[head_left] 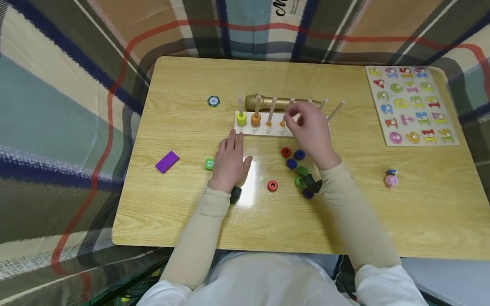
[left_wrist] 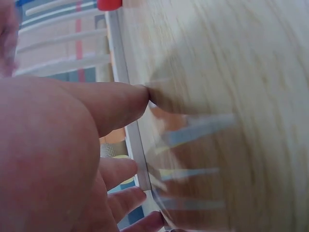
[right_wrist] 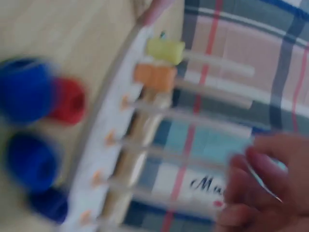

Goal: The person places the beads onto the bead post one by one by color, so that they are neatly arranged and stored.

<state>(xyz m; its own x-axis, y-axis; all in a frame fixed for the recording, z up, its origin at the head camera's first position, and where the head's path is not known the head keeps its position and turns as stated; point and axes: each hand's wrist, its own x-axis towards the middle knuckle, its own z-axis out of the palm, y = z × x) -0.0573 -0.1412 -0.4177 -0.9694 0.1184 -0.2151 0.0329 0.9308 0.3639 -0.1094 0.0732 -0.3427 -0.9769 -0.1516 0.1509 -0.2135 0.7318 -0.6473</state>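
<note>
From the head camera I see my left hand lying flat on the table, fingers spread a little, with its fingertips touching the front left edge of the white peg board. My right hand is up over the middle pegs, and I cannot tell if it pinches anything. A yellow ring and an orange ring sit on the first two pegs. Loose red, blue and green rings lie near my right wrist. In the left wrist camera, my fingers press on the table beside the board. In the right wrist camera, it is blurry; my fingers curl near a peg, and blue rings lie by the board
</note>
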